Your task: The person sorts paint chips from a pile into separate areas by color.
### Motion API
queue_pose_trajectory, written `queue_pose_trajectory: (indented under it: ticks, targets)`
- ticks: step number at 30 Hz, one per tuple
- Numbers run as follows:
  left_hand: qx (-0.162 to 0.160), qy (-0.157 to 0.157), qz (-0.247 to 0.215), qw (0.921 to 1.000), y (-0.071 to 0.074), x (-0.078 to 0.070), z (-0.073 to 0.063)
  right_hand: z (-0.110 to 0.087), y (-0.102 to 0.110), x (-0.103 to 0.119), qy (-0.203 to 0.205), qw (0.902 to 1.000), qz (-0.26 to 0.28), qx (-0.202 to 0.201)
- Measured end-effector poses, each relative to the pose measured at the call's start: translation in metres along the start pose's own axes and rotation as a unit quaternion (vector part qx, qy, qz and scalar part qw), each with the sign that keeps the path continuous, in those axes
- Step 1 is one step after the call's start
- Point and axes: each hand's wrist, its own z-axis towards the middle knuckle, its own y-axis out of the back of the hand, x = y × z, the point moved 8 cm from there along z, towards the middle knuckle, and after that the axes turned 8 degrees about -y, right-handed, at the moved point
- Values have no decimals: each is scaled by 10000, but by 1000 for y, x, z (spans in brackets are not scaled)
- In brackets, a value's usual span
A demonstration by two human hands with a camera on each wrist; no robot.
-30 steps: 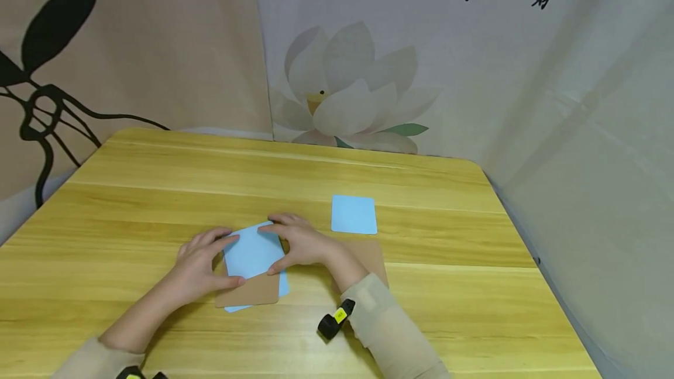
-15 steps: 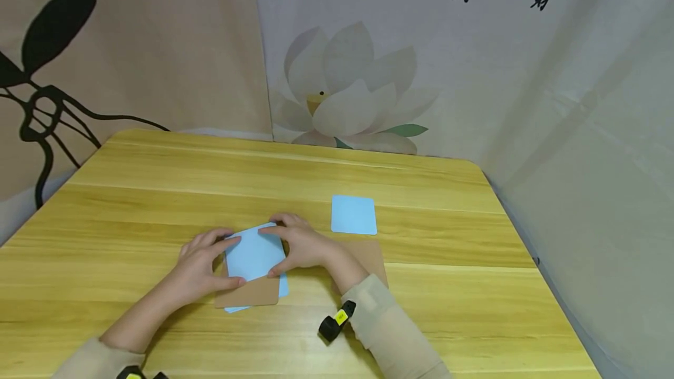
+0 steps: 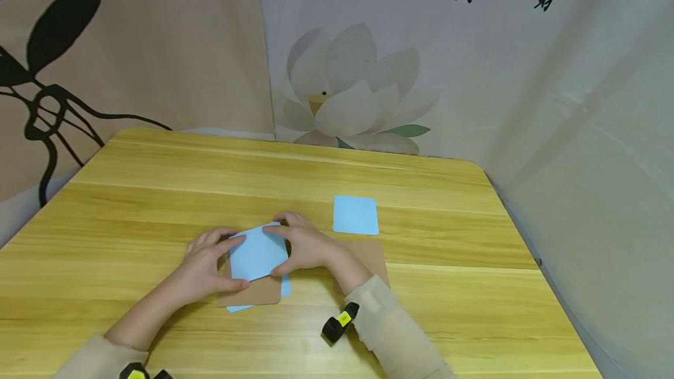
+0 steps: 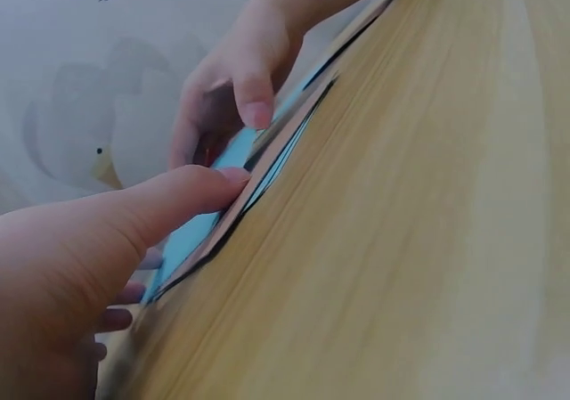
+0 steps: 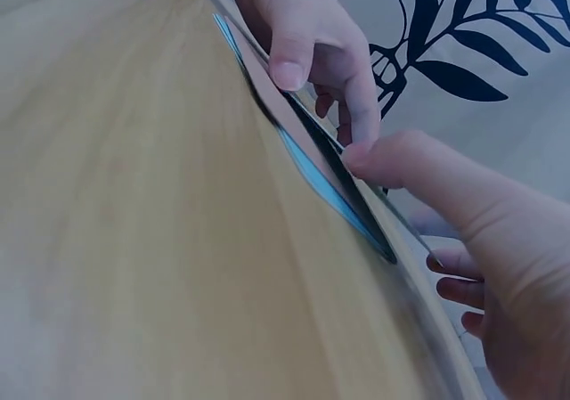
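Note:
In the head view, a light-blue square card [image 3: 258, 255] lies between both hands, turned slightly against the stack beneath it. My left hand [image 3: 202, 266] holds its left side, thumb at the near edge and fingers at the far edge. At the opposite side my right hand [image 3: 306, 245] grips it the same way. Under it shows a brown card [image 3: 255, 293], with blue card edges [image 3: 286, 286] poking out below. In the right wrist view, a dark gap separates the held card from the brown card [image 5: 298, 128]. The left wrist view shows the left thumb touching the cards' near edges.
Another blue card [image 3: 355, 215] lies farther back to the right on the wooden table [image 3: 453, 303]. A brown card [image 3: 372, 257] sits just nearer, partly hidden by the right forearm. A printed cloth backdrop [image 3: 358, 75] stands behind the table.
Both hands and the blue card they hold have shifted slightly to the right over the brown card. The other cards stay where they were; the head view has moved a little.

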Motion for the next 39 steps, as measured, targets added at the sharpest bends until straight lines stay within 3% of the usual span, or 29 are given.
queue_pose_trajectory:
  ticks: [9, 18, 30, 39]
  targets:
    - [-220, -228, 58, 9995, -3, -8, 16, -8, 11, -11, 3, 9996, -95, -260]
    - [-172, -326, -101, 9993, -9, -22, 38, -26, 25, -31, -120, 9985, 6, -531]
    - [314, -498, -64, 9982, -20, -45, 89, -52, 52, -64, -412, 9953, 246, -837]
    - [369, -713, -12, 9968, -31, -60, 120, -70, 69, -90, -591, 9907, 544, -1098]
